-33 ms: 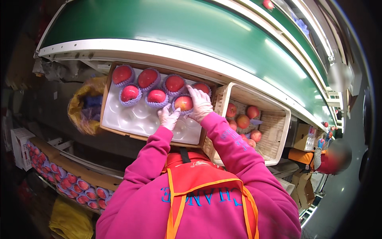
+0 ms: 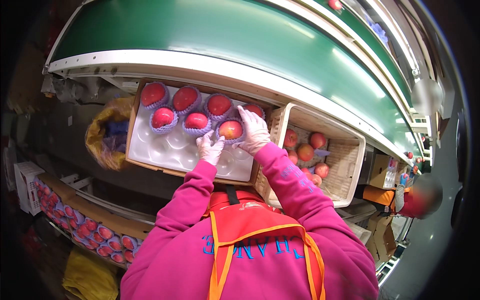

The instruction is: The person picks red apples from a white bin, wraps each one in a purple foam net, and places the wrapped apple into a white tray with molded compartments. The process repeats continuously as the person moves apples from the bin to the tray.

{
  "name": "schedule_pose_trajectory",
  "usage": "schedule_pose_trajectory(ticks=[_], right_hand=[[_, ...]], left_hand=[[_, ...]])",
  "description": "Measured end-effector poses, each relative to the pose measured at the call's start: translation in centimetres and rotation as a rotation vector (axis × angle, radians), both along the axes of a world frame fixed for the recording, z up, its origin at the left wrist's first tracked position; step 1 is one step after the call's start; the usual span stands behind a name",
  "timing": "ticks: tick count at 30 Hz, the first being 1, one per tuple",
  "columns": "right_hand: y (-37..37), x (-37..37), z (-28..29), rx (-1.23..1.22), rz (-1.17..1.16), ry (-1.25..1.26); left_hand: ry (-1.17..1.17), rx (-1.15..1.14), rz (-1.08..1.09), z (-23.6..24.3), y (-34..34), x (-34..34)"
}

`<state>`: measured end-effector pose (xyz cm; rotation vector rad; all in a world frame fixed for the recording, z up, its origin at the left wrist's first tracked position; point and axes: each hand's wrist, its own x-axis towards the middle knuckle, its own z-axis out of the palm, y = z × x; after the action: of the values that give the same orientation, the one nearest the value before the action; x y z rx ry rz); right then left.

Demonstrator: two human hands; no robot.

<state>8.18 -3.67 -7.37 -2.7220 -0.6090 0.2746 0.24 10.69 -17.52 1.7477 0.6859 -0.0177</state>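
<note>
A shallow cardboard box (image 2: pixel 131 135) holds a white moulded tray (image 2: pixel 175 152) with several red apples in purple foam nets. Both my hands wear thin, clear gloves and frame the rightmost apple (image 2: pixel 230 130) of the nearer row. My left hand (image 2: pixel 210 149) is at that apple's lower left, thumb and fingers apart beside the net. On its right side, my right hand (image 2: pixel 255 133) is spread, with its fingers reaching up over part of another netted apple (image 2: pixel 254 110). Whether the fingertips still touch the foam is hard to tell.
A pale plastic crate (image 2: pixel 345 187) of loose apples stands right of the box. Beyond runs a green conveyor belt (image 2: pixel 200 30) with a white rail (image 2: pixel 165 59). A yellow bag (image 2: pixel 100 132) lies left; packed apples (image 2: pixel 95 235) sit lower left. Another person (image 2: pixel 400 197) is far right.
My hands have drawn slightly away from the netted apple, the right one rightward and the left one down and left. The apple stays in the tray.
</note>
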Motion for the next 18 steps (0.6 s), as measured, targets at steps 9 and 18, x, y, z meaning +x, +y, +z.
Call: schedule_pose_trajectory(ticks=[9,18], right_hand=[[-0.6,-1.8,-2.5,0.109,-0.219,0.34],[-6.5,-4.3,3.7,0.761,-0.019,0.151]], left_hand=[[-0.36,0.458,-0.474,3.0,0.3,2.7],[-0.486,-0.046,-0.21,3.3,1.9,1.1]])
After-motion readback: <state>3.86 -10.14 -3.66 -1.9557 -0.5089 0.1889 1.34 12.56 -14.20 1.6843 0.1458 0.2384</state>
